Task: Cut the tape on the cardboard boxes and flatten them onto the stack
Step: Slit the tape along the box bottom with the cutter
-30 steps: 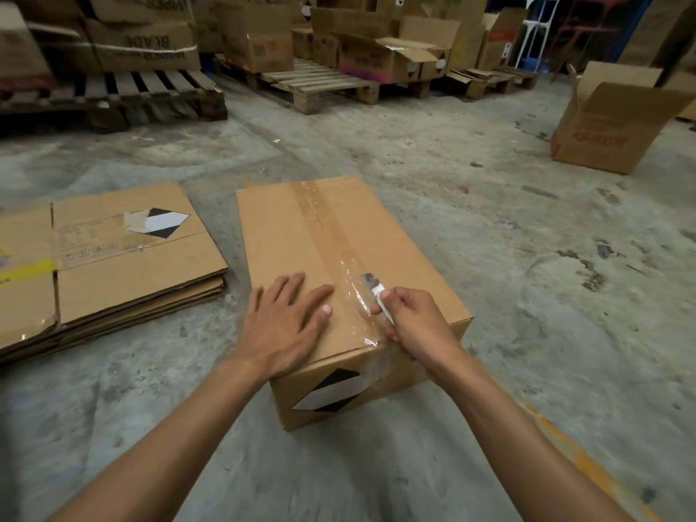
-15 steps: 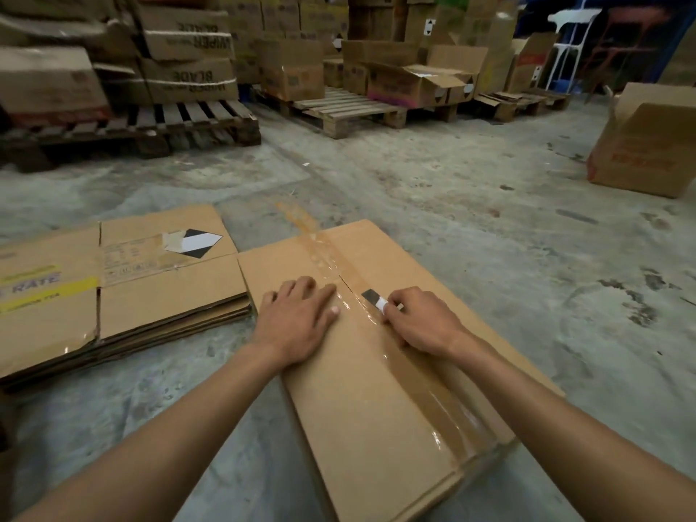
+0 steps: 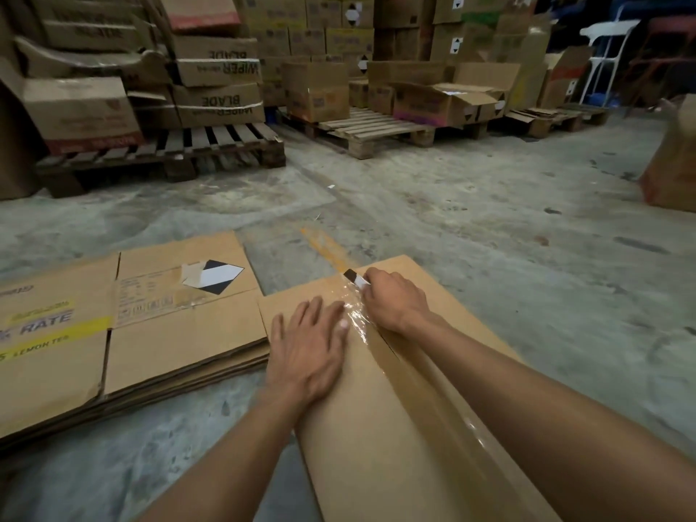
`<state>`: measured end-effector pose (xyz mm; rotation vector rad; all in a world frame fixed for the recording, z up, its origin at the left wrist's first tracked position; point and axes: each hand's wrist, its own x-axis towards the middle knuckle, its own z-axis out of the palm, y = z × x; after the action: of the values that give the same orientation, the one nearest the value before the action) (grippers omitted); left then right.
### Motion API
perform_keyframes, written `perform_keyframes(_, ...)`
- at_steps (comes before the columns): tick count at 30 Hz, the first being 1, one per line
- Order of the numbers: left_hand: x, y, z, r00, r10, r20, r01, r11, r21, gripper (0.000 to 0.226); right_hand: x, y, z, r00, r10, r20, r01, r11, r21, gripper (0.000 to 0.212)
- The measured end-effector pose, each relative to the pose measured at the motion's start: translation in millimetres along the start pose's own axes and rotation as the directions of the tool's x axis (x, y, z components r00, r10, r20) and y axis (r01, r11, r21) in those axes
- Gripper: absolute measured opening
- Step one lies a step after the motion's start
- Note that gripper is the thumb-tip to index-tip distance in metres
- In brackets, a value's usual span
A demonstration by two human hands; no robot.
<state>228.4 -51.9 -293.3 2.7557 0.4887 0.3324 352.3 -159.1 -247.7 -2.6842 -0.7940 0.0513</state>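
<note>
A brown cardboard box (image 3: 380, 446) lies on the floor right in front of me, with a strip of clear tape (image 3: 410, 374) running along the seam of its top. My left hand (image 3: 309, 344) presses flat on the top, left of the tape. My right hand (image 3: 395, 299) grips a small cutter (image 3: 356, 277) whose blade sits at the far end of the tape, by the box's far edge. A slit shows in the tape behind the right hand. A stack of flattened boxes (image 3: 124, 333) lies on the floor to the left, touching the box's far left corner.
Wooden pallets (image 3: 180, 152) loaded with cardboard boxes line the back. An open box (image 3: 448, 103) sits on the middle pallet (image 3: 376, 133). Another box (image 3: 674, 171) stands at the right edge. A white chair (image 3: 606, 50) is at the far right. Bare concrete floor (image 3: 489, 227) lies between.
My right hand has drawn the cutter away from me along the tape, from the near end to the far edge. The left hand stayed pressed on the box. My view moved closer and lower.
</note>
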Motion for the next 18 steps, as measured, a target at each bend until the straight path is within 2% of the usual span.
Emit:
perform_keyframes(4, 2, 5, 3, 1.000, -0.023, 0.001, 0.023, 0.992, 0.121, 0.056, 19, -6, 10, 0.998, 0.029, -0.057, -0.032, 0.998, -0.054, 0.022)
perform_keyframes(8, 2, 5, 3, 0.999, -0.031, 0.019, 0.028, 0.992, 0.125, 0.066, 22, -6, 13, 0.997, -0.006, -0.073, -0.001, 0.995, -0.099, 0.020)
perform_keyframes(13, 1, 6, 1, 0.999, -0.038, 0.032, 0.036, 0.996, 0.086, 0.057, 24, -9, 10, 0.999, -0.020, -0.034, 0.016, 0.994, -0.109, 0.021)
perform_keyframes(18, 1, 7, 0, 0.998, -0.038, 0.051, 0.035, 0.998, 0.059, 0.056, 27, -13, 5, 0.999, 0.011, 0.032, -0.008, 0.994, -0.112, 0.020)
